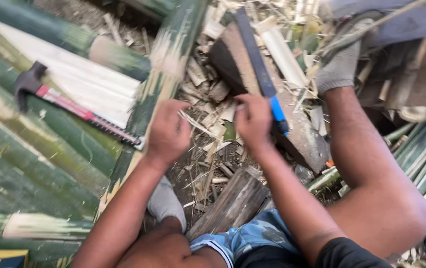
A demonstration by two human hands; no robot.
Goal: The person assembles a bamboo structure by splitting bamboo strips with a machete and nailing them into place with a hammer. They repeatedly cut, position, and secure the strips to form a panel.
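Observation:
My left hand (168, 134) is closed over a long split green bamboo piece (167, 54) that runs from the top middle down past my wrist. My right hand (252, 121) has curled fingers and sits right beside the blue handle (278, 113) of a long dark knife (252, 54). The knife lies on a dark wooden block (302, 139). A thin pale sliver (198, 124) lies between my two hands; the blur hides whether my right fingers pinch anything.
A claw hammer with a red handle (74, 106) rests on green bamboo poles (34, 154) at the left. Pale chips and strips (213, 89) litter the ground. My grey-socked feet (166, 203) (339, 67) and a weathered plank (233, 203) are close by.

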